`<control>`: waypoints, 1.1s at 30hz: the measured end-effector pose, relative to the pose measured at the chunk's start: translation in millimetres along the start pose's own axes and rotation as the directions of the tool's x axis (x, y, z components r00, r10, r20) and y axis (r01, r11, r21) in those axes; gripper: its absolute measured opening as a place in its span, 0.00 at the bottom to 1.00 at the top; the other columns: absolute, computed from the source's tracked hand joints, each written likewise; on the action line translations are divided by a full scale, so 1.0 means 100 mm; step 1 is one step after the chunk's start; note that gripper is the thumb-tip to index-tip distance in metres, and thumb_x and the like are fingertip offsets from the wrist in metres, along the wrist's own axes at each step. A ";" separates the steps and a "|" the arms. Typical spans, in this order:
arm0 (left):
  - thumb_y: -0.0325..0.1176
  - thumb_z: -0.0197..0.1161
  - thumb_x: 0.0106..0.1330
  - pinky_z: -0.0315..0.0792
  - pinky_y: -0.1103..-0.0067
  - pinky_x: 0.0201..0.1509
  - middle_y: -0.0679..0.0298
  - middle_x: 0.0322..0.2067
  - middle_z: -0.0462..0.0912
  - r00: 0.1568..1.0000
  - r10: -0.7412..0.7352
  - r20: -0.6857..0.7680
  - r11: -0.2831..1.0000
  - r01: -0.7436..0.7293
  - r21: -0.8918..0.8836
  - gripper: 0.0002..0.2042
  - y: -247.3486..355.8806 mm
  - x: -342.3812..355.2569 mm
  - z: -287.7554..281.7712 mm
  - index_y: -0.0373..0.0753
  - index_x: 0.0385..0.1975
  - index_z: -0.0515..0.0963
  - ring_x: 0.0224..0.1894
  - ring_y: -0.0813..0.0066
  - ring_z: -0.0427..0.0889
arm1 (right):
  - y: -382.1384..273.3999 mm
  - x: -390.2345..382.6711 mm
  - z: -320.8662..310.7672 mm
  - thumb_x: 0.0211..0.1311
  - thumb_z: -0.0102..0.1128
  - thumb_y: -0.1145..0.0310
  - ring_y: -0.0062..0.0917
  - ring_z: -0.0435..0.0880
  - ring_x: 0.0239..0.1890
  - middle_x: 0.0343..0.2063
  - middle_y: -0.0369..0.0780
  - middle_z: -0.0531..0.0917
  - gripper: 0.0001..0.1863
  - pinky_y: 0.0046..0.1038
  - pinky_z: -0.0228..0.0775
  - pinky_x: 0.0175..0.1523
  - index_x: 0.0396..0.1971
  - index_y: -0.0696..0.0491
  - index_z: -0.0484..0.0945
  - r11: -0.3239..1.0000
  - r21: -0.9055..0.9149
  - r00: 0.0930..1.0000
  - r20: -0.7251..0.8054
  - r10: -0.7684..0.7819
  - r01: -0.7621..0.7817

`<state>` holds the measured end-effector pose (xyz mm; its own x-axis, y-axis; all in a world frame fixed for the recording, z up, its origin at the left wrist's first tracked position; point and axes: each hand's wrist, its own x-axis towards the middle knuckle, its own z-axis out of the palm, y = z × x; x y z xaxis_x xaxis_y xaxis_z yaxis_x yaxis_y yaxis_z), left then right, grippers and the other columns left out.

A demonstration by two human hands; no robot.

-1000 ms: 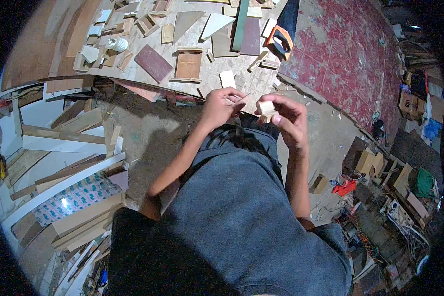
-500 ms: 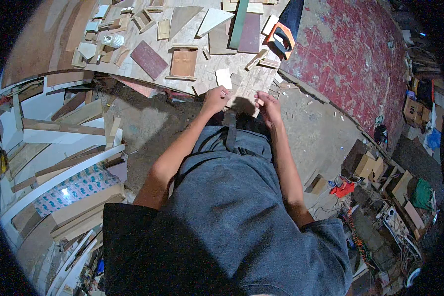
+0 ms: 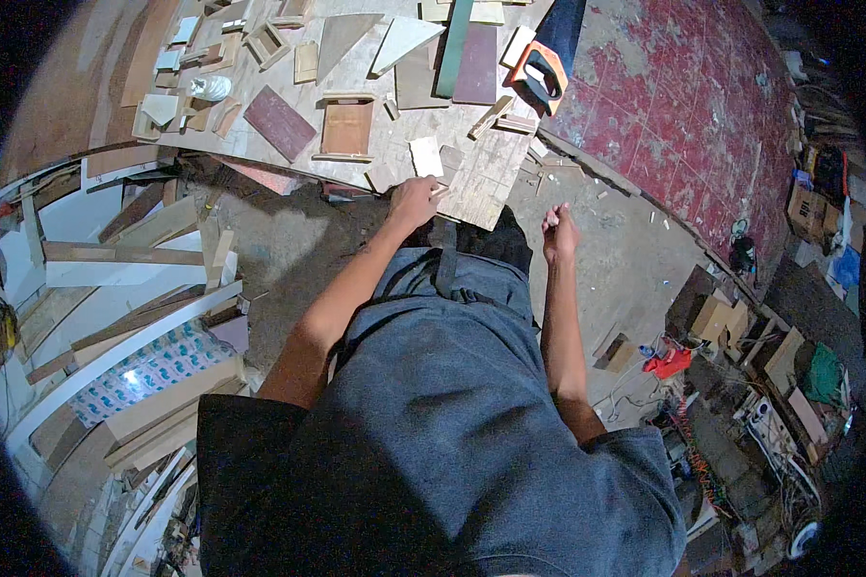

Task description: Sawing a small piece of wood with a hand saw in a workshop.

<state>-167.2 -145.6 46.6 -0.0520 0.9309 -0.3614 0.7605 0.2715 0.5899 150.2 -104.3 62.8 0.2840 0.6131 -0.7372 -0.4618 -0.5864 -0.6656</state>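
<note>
My left hand (image 3: 414,204) is at the near edge of the wooden work table (image 3: 197,139), its fingers pinched together. Something small and pale shows at its fingertips, too small to name. Just beyond this hand lies a cream-coloured wood offcut (image 3: 425,157), and to its right a light plank (image 3: 486,183) runs to the near corner. My right hand (image 3: 560,234) is off the table, above the floor, with its fingers curled closed. What they hold, if anything, is hidden. Farther back on the table lies a shallow wooden frame box (image 3: 346,130).
A handsaw with an orange and black handle (image 3: 541,77) lies at the table's right edge. Dark red boards (image 3: 279,124), triangular offcuts (image 3: 409,43) and a white roll (image 3: 211,88) are spread over the top. Wood scraps (image 3: 125,252) are piled on my left; cables and boxes (image 3: 720,322) crowd the right.
My right hand has moved right, away from the plank and past the table edge. My left hand has shifted slightly left and nearer, still pinched.
</note>
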 end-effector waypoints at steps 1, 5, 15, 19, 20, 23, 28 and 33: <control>0.31 0.66 0.55 0.77 0.62 0.38 0.52 0.29 0.85 1.000 -0.005 -0.018 1.000 0.004 -0.022 0.09 0.04 0.00 0.00 0.38 0.35 0.81 0.35 0.51 0.85 | -0.01 -0.03 -0.07 0.72 0.55 0.52 0.19 0.76 0.23 0.24 0.35 0.77 0.19 0.21 0.68 0.26 0.36 0.55 0.75 0.998 -0.058 0.999 0.027 0.022 -0.021; 0.31 0.65 0.55 0.77 0.62 0.41 0.52 0.32 0.84 0.990 -0.057 0.126 0.994 0.068 -0.088 0.11 0.15 0.00 0.00 0.38 0.38 0.80 0.38 0.51 0.84 | 0.01 -0.10 -0.04 0.70 0.54 0.44 0.17 0.68 0.15 0.18 0.33 0.73 0.25 0.21 0.57 0.19 0.35 0.56 0.74 0.973 -0.231 0.997 0.072 0.020 -0.003; 0.34 0.69 0.54 0.78 0.66 0.40 0.54 0.37 0.84 0.990 -0.041 0.134 0.999 0.040 0.007 0.17 0.14 -0.04 0.03 0.36 0.43 0.79 0.35 0.55 0.84 | 0.05 -0.06 0.56 0.66 0.63 0.47 0.11 0.64 0.14 0.15 0.29 0.75 0.24 0.19 0.50 0.19 0.20 0.53 0.81 0.834 -0.535 0.974 0.228 -0.010 0.134; 0.34 0.67 0.56 0.79 0.71 0.36 0.55 0.32 0.86 0.977 -0.148 0.156 0.904 0.198 -0.379 0.16 0.07 -0.09 0.00 0.33 0.42 0.80 0.31 0.65 0.86 | 0.10 -0.09 0.81 0.61 0.71 0.56 0.10 0.68 0.18 0.17 0.28 0.75 0.17 0.18 0.59 0.24 0.24 0.55 0.83 0.849 -0.510 0.915 0.395 0.085 0.142; 0.34 0.67 0.56 0.79 0.71 0.36 0.55 0.32 0.86 0.975 -0.154 0.160 0.906 0.204 -0.372 0.16 0.07 -0.10 -0.02 0.33 0.42 0.80 0.31 0.65 0.86 | 0.10 -0.08 0.87 0.59 0.73 0.58 0.10 0.69 0.19 0.18 0.28 0.75 0.16 0.17 0.62 0.26 0.25 0.55 0.83 0.837 -0.519 0.885 0.454 0.101 0.171; 0.34 0.64 0.62 0.78 0.78 0.33 0.61 0.31 0.85 0.876 -0.332 0.350 0.588 0.483 -0.649 0.13 0.09 -0.17 -0.16 0.33 0.42 0.80 0.29 0.75 0.84 | 0.09 -0.11 1.08 0.56 0.75 0.63 0.11 0.74 0.22 0.22 0.29 0.80 0.12 0.17 0.66 0.28 0.30 0.56 0.84 0.837 -0.509 0.819 0.556 0.141 0.201; 0.32 0.58 0.68 0.77 0.82 0.31 0.65 0.33 0.84 0.831 -0.429 0.353 0.266 0.490 -0.830 0.09 0.14 -0.32 -0.48 0.36 0.42 0.79 0.28 0.78 0.83 | 0.08 -0.19 1.42 0.51 0.77 0.73 0.17 0.83 0.30 0.30 0.36 0.85 0.13 0.19 0.76 0.38 0.36 0.60 0.83 0.910 -0.404 0.677 0.696 0.239 0.094; 0.35 0.57 0.69 0.74 0.81 0.37 0.67 0.36 0.84 0.853 -0.388 0.348 0.212 0.450 -0.868 0.12 0.16 -0.36 -0.63 0.38 0.48 0.78 0.35 0.78 0.83 | 0.09 -0.25 1.72 0.49 0.78 0.72 0.18 0.84 0.32 0.31 0.39 0.87 0.15 0.19 0.76 0.42 0.36 0.62 0.85 0.841 -0.500 0.641 0.719 0.270 0.207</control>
<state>-193.8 -159.2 115.0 -0.1145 0.6041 -0.7887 -0.4240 0.6882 0.5887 -5.1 -33.5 95.4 -0.5467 0.6151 -0.5682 0.0907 -0.6311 -0.7704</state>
